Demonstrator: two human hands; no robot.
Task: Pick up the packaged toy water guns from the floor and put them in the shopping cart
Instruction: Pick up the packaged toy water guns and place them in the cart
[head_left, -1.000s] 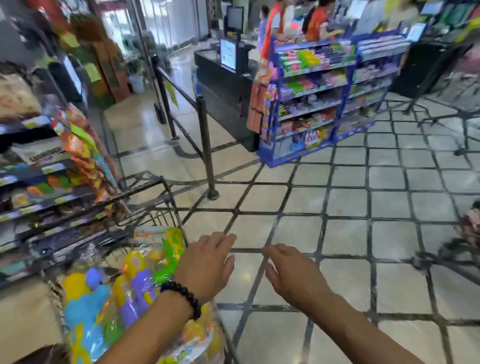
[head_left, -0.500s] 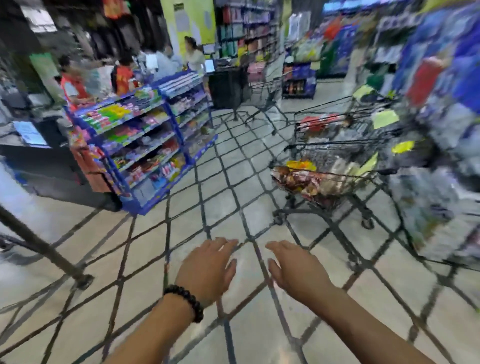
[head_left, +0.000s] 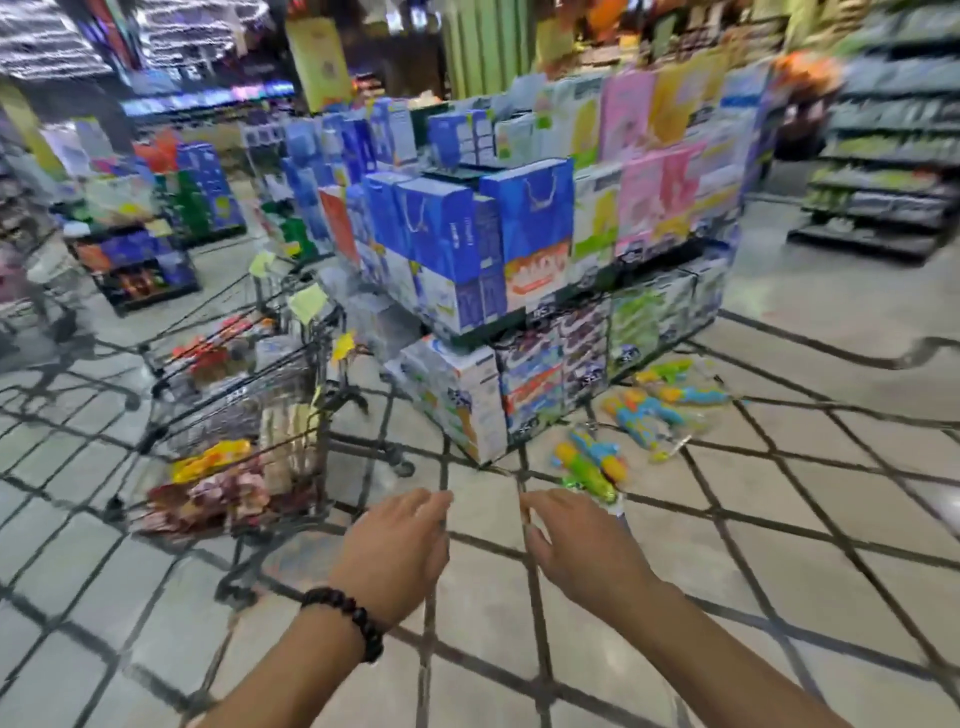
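Observation:
Several packaged toy water guns lie on the tiled floor at the foot of a box display. The nearest pack (head_left: 589, 465) is yellow, green and blue, just beyond my right hand. Another pack (head_left: 644, 413) and a further one (head_left: 675, 382) lie behind it to the right. My left hand (head_left: 400, 551), with a dark bead bracelet on the wrist, and my right hand (head_left: 576, 545) are held out side by side, palms down, fingers relaxed, holding nothing. The cart with the water guns in it is out of view.
A tall stack of blue, pink and white boxes (head_left: 519, 249) stands ahead in the middle. To the left a wire cart (head_left: 234, 415) holds snack packets, with another cart (head_left: 218, 343) behind it. Shelves (head_left: 893, 171) line the far right.
The view has swung right, away from the cart with the water guns and the checkout stand, to the box display and the packs on the floor. Both hands stay empty and outstretched.

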